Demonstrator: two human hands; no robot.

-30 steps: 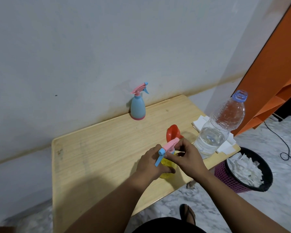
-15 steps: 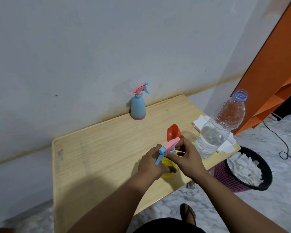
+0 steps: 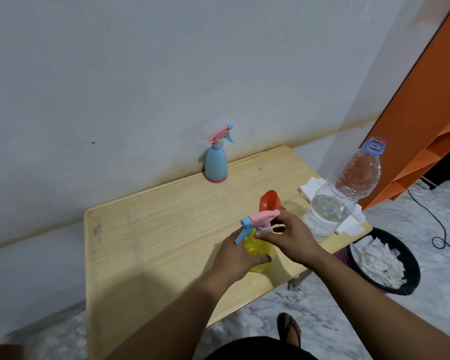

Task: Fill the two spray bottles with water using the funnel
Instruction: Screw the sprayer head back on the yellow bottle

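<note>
Left hand (image 3: 235,258) grips small yellow translucent spray bottle (image 3: 260,252) near table front; right hand (image 3: 290,239) pinches its pink collar. Clear water bottle (image 3: 340,193), right, uncapped, part full. Blue spray bottle (image 3: 216,165) far, capped. Red funnel (image 3: 269,201) idle. Filling apparently not finished.

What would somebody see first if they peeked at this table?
Probably the two hands working on the yellow spray bottle near the front of the table: the left hand holds its body and the right hand pinches its pink neck. Next, the big water bottle at the right edge.
</note>
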